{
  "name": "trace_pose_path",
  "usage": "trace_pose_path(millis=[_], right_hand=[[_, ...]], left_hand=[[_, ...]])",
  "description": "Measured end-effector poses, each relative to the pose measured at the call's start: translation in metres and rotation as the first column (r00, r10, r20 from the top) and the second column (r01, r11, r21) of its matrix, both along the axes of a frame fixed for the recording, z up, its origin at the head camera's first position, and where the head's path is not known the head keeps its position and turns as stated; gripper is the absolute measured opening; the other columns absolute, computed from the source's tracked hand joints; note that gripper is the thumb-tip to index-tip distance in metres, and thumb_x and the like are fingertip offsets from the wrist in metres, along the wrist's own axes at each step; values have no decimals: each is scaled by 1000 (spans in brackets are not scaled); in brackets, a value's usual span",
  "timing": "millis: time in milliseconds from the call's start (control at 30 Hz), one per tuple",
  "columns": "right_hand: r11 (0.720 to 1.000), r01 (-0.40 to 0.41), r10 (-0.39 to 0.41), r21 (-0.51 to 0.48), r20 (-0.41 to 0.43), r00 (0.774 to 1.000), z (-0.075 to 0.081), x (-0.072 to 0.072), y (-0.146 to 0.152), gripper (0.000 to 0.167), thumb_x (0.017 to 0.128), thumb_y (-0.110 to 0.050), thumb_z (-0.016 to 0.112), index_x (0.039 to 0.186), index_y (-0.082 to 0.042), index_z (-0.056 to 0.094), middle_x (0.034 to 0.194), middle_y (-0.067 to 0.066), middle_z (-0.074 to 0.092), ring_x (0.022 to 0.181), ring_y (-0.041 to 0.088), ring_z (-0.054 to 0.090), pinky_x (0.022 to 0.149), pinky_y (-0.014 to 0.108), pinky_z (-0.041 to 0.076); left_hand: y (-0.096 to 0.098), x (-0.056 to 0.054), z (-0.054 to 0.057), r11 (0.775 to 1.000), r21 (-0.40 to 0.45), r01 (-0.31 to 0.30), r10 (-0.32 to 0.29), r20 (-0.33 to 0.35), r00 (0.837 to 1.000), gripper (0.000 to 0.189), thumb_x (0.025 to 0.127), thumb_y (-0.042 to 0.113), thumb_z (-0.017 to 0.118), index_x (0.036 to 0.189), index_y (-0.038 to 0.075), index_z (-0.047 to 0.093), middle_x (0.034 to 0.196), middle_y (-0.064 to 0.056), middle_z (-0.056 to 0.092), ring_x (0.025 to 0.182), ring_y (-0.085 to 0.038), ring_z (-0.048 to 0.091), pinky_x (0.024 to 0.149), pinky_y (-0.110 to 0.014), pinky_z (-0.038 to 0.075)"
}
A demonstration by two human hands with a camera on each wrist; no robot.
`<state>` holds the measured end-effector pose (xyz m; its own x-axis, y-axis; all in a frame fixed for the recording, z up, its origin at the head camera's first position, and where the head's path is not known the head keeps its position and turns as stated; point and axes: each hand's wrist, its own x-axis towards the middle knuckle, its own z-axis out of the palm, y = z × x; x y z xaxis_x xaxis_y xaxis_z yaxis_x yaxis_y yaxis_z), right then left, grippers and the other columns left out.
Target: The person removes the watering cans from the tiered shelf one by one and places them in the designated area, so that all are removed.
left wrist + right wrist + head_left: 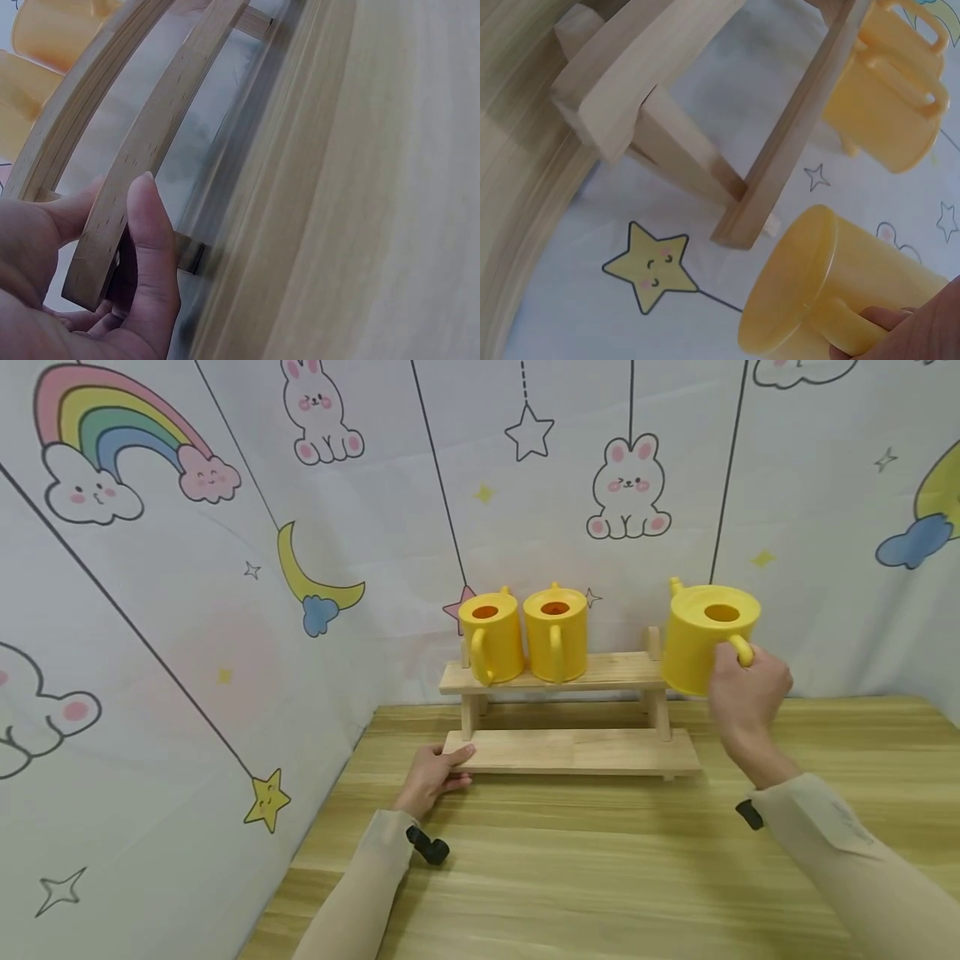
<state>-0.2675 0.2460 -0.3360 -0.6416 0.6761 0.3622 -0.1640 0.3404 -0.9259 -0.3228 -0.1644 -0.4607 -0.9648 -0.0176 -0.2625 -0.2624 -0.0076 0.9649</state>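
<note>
My left hand (430, 777) grips the left end of the lower board of a two-tier wooden shelf (573, 752). In the left wrist view, thumb and fingers (152, 247) lie on either side of that board. My right hand (750, 687) holds a yellow watering can (690, 652) by its handle, raised at the right end of the upper board (615, 670). Its base hangs off the table, close beside the board end in the right wrist view. Two more yellow watering cans (491, 647) stand side by side on the left half of the upper board, handles toward me.
The shelf stands on a wood-grain table (570, 860), near its back edge. Behind it and along the left hangs a white cloth (405, 527) printed with rabbits, stars and clouds. A small upright peg (654, 643) rises at the right end of the upper board.
</note>
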Motion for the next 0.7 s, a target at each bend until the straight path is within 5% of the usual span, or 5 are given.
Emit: trace_pose_path(millis=[700], right_hand=[[991, 38, -24, -130, 114, 993, -4, 28, 48, 46, 97, -16, 51, 53, -13, 40, 42, -10, 33, 38, 8, 26, 36, 23, 22]], left_hand=[[-10, 2, 1, 1000, 5, -3, 3, 4, 1000, 51, 103, 18, 79, 141, -9, 57, 92, -6, 73, 62, -9, 69, 60, -20, 65]])
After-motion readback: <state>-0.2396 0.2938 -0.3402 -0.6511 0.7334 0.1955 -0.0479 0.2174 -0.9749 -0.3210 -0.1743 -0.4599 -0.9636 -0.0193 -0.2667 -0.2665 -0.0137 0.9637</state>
